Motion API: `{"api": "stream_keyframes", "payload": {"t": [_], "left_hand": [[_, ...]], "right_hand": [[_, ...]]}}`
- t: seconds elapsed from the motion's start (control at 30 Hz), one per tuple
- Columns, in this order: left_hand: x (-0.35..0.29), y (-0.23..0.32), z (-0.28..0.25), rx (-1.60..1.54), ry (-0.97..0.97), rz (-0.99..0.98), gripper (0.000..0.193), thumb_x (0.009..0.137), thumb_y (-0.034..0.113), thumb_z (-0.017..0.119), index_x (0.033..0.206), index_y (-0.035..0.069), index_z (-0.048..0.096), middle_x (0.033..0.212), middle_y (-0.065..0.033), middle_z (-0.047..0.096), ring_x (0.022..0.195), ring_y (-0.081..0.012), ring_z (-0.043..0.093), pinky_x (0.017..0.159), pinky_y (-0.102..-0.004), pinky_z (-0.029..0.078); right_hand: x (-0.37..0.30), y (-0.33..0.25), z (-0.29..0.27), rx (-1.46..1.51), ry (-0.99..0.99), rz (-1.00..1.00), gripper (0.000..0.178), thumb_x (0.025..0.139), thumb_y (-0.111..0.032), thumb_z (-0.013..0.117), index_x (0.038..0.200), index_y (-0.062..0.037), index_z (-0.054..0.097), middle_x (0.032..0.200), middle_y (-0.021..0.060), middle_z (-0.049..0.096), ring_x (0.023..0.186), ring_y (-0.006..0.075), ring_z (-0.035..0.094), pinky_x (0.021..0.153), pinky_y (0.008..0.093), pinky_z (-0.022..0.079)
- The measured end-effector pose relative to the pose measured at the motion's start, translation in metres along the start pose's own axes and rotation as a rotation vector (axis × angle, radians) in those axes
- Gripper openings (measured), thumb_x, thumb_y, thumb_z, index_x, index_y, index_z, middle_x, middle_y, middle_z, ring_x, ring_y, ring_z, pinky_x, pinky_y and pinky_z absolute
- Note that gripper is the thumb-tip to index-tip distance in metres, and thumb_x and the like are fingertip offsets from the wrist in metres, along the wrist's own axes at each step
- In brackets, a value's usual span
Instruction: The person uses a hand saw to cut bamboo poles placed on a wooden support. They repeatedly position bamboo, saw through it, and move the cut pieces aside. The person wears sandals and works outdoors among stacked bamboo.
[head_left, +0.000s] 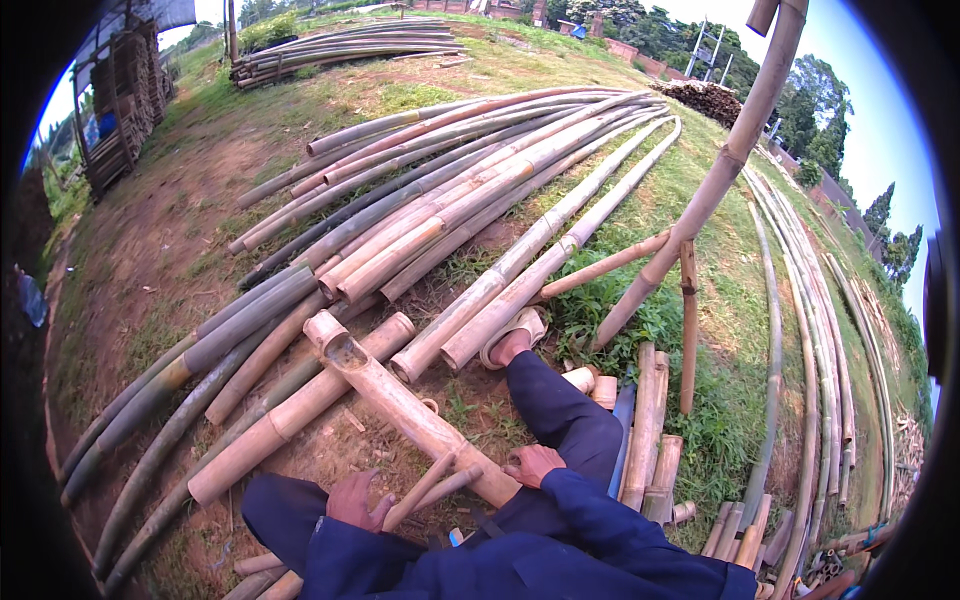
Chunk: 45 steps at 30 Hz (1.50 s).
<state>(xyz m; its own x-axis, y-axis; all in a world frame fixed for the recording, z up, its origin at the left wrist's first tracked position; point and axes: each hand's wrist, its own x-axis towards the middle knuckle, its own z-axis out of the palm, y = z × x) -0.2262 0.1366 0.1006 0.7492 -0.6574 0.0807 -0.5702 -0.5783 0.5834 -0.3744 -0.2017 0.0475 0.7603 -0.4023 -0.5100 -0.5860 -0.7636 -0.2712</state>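
Note:
My left hand (358, 500) rests on my left knee, fingers apart, holding nothing I can see. It lies close to two thin bamboo sticks (432, 486), which lean against a thick bamboo piece. My right hand (533, 465) lies on my right thigh with its fingers loosely spread, beside the near end of that piece. The thick bamboo piece (405, 400) slants away from my lap and has a notch cut near its far end. Under its far part, a stout bamboo pole (290, 425) lies crosswise on the ground.
Long bamboo poles (450, 215) fan out ahead; more poles (810, 330) lie along the right. A leaning bamboo post (700, 190) with a short prop (688, 325) rises at right. Cut bamboo lengths (645, 430) stand by my right leg. Another pole stack (345, 48) lies far left.

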Motion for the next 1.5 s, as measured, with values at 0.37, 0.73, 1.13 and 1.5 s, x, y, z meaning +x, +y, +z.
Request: {"api": "stream_keyframes", "payload": {"t": [0.37,0.73,1.13,1.5], "left_hand": [[-0.099,-0.033,-0.042,0.268,0.343,-0.351,0.079,0.083,0.032,0.072,0.153,0.006,0.044,0.167,-0.0164,0.029,0.157,-0.0399,0.015,0.126,-0.056,0.011],[-0.196,-0.157,0.049,-1.147,0.724,-0.682,0.07,0.106,0.045,0.047,0.157,-0.001,0.033,0.159,-0.0188,0.038,0.139,-0.0294,0.046,0.116,-0.039,0.038],[-0.161,-0.166,0.05,-1.349,0.723,-0.892,0.07,0.106,0.046,0.047,0.157,-0.001,0.034,0.158,-0.0187,0.039,0.139,-0.0291,0.046,0.116,-0.0388,0.037],[-0.146,-0.169,0.048,-1.385,0.748,-0.896,0.071,0.106,0.046,0.047,0.157,-0.001,0.034,0.157,-0.0186,0.04,0.139,-0.0288,0.046,0.116,-0.0385,0.037]], "right_hand": [[0.048,-0.093,0.136,0.111,0.042,-0.838,0.062,0.087,-0.024,0.071,0.144,-0.0101,0.052,0.144,0.016,0.055,0.136,0.0351,0.051,0.115,0.047,0.04],[0.043,-0.093,0.159,-0.242,0.105,-0.828,0.067,0.088,-0.023,0.066,0.152,-0.0145,0.046,0.159,0.012,0.041,0.152,0.0314,0.032,0.126,0.0495,0.022],[0.077,-0.107,0.135,-0.564,0.086,-0.929,0.036,0.092,-0.026,0.062,0.127,-0.0158,0.062,0.113,0.0072,0.064,0.114,0.0249,0.06,0.098,0.0456,0.041],[0.087,-0.1,0.16,-0.518,0.086,-0.872,0.03,0.095,-0.025,0.055,0.123,-0.0155,0.062,0.108,0.0082,0.066,0.108,0.0253,0.061,0.09,0.0432,0.042]]}}
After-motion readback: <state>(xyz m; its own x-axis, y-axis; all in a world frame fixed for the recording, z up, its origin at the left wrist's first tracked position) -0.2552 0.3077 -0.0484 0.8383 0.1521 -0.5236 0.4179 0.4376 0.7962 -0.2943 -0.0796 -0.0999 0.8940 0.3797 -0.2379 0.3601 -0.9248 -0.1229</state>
